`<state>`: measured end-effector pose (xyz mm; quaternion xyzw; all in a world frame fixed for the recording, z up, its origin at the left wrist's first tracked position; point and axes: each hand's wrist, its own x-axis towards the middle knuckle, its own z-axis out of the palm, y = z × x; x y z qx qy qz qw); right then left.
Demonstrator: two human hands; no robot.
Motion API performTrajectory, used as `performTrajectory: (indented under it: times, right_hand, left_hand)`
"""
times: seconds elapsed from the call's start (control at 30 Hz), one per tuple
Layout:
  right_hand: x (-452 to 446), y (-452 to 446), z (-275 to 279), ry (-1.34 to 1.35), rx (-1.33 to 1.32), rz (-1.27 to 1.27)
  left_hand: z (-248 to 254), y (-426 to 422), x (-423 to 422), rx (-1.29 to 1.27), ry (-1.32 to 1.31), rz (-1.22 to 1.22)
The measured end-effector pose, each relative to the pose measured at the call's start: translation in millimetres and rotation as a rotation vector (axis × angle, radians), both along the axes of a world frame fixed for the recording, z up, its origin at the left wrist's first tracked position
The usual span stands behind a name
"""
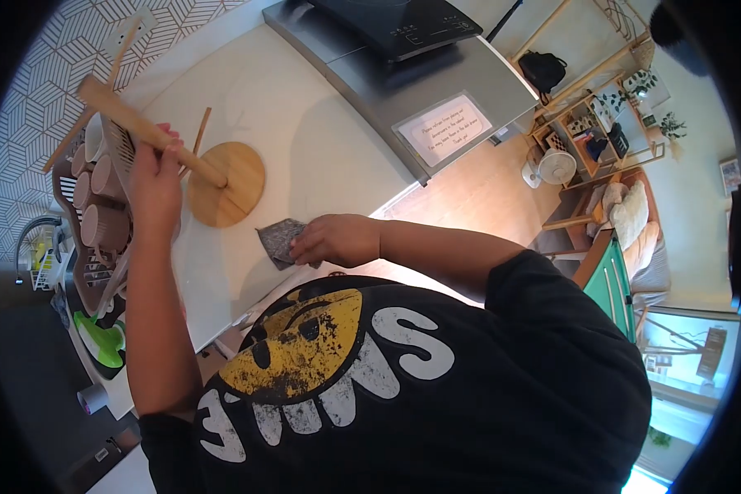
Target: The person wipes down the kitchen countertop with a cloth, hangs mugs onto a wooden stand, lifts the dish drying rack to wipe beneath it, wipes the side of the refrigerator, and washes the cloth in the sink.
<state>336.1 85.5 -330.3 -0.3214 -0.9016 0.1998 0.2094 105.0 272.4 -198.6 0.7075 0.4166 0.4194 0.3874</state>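
My left hand (156,183) is closed round the upright post of a wooden stand (243,185), whose round base rests on the white counter (313,152). Thin wooden pegs stick out from the post. Under the fingers of my right hand (335,240) is a folded grey cloth (278,242), lying on the counter near its front edge. The fingers of that hand are bent and pressed on the cloth's right end.
Beside my left arm stands a dish rack (74,185) with pink cups (104,226). A green spray bottle (99,337) is nearer me. A black cooktop (395,25) and a printed sign (445,128) lie on the steel surface beyond.
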Motion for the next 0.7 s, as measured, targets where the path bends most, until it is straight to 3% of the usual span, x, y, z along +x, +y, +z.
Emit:
performTrajectory:
  times: [0.03, 0.07, 0.13, 0.2, 0.27, 0.3, 0.37, 0.43, 0.5, 0.57, 0.7]
  right_hand:
    - [2, -2, 5, 0.103, -0.234, -0.064]
    - [5, -2, 11, 0.099, -0.232, -0.061]
    - [12, 0, 33, 0.595, -0.722, -0.350]
    - [18, 5, 67, 0.663, -0.817, -0.442]
    - [25, 9, 98, 1.065, -1.173, -0.480]
    - [28, 10, 111, 1.063, -1.170, -0.474]
    - [34, 10, 129, 1.238, -1.198, -0.358]
    - [33, 12, 137, 1.293, -1.201, -0.307]
    - [30, 16, 142, 1.337, -1.211, -0.247]
    - [23, 18, 142, 1.539, -1.229, -0.228]
    - [18, 19, 149, 1.529, -1.291, -0.106]
  left_hand:
    - [-2, 2, 6, 0.000, 0.066, 0.003]
    - [-3, 3, 8, -0.002, 0.133, 0.007]
    - [5, 1, 9, -0.053, 0.238, 0.059]
    - [12, -8, 6, -0.108, 0.343, 0.111]
    - [15, -42, -2, 0.315, 0.314, 0.298]
    - [15, -58, -3, 0.319, 0.313, 0.302]
    - [8, -90, -3, 0.256, -0.133, 0.168]
    - [-10, -107, 6, -0.064, -0.417, -0.012]
    - [-25, -115, 11, -0.511, -0.494, -0.230]
    - [-33, -121, 19, -0.712, -0.519, -0.485]
    - [-18, -140, 34, -0.791, -0.421, -0.582]
